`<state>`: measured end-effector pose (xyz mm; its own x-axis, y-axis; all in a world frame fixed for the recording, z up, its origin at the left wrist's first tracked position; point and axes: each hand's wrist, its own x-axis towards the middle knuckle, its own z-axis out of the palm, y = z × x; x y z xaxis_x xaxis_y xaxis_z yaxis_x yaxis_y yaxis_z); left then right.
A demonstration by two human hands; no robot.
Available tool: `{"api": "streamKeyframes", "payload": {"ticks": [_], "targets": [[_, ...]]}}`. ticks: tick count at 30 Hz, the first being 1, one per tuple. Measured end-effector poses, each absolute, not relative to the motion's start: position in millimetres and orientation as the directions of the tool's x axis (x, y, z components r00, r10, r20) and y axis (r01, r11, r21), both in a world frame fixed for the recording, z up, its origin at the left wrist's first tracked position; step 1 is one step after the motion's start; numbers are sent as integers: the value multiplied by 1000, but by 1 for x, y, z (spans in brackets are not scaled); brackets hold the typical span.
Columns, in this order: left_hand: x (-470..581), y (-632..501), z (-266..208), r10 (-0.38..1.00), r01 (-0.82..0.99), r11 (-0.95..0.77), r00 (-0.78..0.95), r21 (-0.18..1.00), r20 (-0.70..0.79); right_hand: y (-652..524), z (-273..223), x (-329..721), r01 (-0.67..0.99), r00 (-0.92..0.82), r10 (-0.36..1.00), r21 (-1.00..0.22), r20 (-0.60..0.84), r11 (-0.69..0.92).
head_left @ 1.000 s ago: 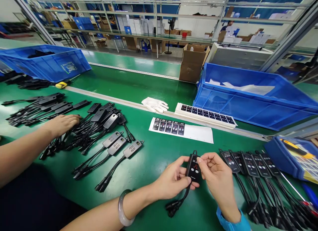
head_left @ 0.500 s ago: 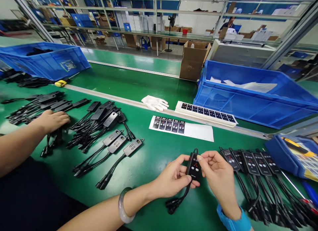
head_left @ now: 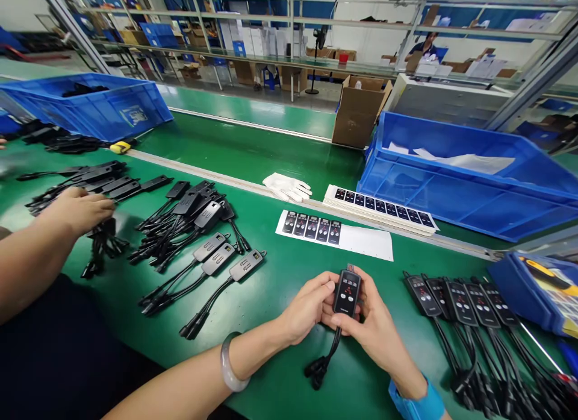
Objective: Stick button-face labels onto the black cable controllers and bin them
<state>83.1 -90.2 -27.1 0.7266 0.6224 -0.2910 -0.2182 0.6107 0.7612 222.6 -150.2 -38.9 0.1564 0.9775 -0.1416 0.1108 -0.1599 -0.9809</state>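
Your left hand point(head_left: 307, 310) and right hand point(head_left: 378, 328) both curl closed around the black controller point(head_left: 347, 294) between them, its long axis pointing away from you, cables point(head_left: 335, 343) towards you, your right hand nearer the row of labelled controllers point(head_left: 462, 305).

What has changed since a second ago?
Your right hand moved from the upper right of the black controller to grip its right side. Your left hand still holds it, thumb higher. The co-worker's hand moved left. The white glove and label sheet stayed put.
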Motion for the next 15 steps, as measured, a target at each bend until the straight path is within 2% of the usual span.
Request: {"api": "streamKeyframes", "payload": {"ticks": [3, 6, 11, 15], "targets": [[85, -92, -28, 644, -215, 589, 708, 779, -291, -151, -38, 226, 122, 117, 986, -984, -117, -131], [86, -95, -27, 655, -159, 532, 700, 832, -285, -151, -40, 229, 163, 158, 984, -980, -84, -110], [86, -99, -29, 695, -91, 401, 678, 912, -238, -153, -50, 227, 353, 174, 984, -935, 39, -26], [87, -97, -35, 711, -100, 397, 662, 912, -238, -152, -53, 223, 513, 190, 978, -858, 91, -19]]}}
